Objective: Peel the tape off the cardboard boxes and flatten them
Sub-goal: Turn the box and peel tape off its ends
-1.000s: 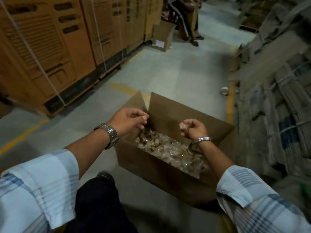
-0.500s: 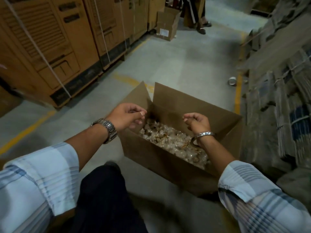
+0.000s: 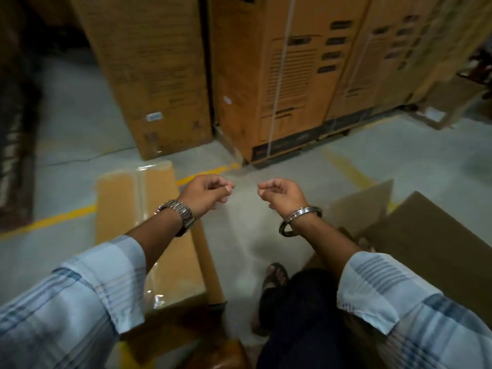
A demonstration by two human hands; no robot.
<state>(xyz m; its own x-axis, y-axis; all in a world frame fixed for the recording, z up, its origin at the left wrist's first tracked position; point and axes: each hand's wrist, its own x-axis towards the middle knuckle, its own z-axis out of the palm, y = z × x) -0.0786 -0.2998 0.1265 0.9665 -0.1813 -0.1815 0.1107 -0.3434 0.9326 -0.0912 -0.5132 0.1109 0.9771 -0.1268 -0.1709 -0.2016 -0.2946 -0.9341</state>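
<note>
A sealed cardboard box [image 3: 119,206] lies flat on the floor at left, with clear tape [image 3: 140,193] running down its middle seam. My left forearm crosses above it. My left hand [image 3: 206,194] and my right hand [image 3: 282,195] hover side by side over the bare floor. Both have fingers curled with thumb against fingertips, and nothing shows in either. At right stands the open brown box [image 3: 426,235] with raised flaps, and my right arm hides most of its inside.
Tall strapped cartons [image 3: 279,75] on a pallet stand just ahead, with another tall carton [image 3: 159,75] left of them. Yellow floor lines [image 3: 66,214] cross the concrete. A small open box [image 3: 439,107] sits far right. My sandalled foot [image 3: 274,278] is below my hands.
My view has swung left, away from the open box of tape scraps, which is now at the right edge. Both hands left that box and now hover over the floor beside the sealed box.
</note>
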